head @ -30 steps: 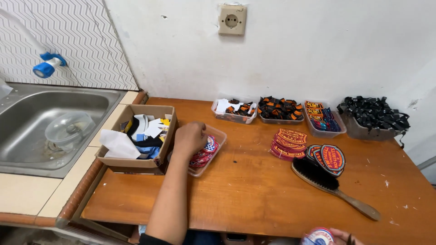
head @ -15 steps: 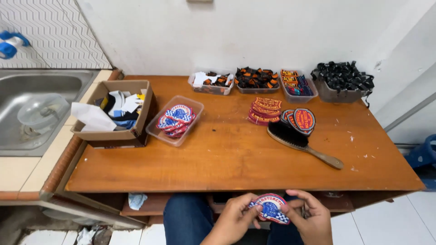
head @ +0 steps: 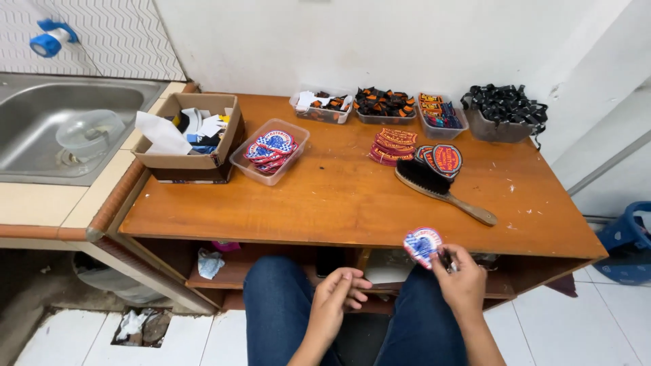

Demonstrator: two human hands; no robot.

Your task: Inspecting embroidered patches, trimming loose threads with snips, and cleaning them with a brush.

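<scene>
My right hand (head: 462, 279) holds a round red, white and blue embroidered patch (head: 422, 244) just below the front edge of the wooden table (head: 339, 203), over my lap. A small dark tool shows between its fingers. My left hand (head: 337, 298) rests loosely curled over my left knee and holds nothing. More patches of the same kind fill a clear plastic tray (head: 270, 149) at the table's left. A wooden-handled brush (head: 441, 190) lies on the table right of centre.
A cardboard box (head: 190, 139) of scraps stands at the table's left end, beside a steel sink (head: 61, 135). Stacked orange patches (head: 395, 144), small trays (head: 383, 105) and a tub of black straps (head: 502, 112) line the back. A blue basket (head: 627, 240) stands on the floor at right.
My left hand has let go of the patch and dropped to my knee. My right hand has lifted the patch up toward the table edge. The view has tilted down a little.
</scene>
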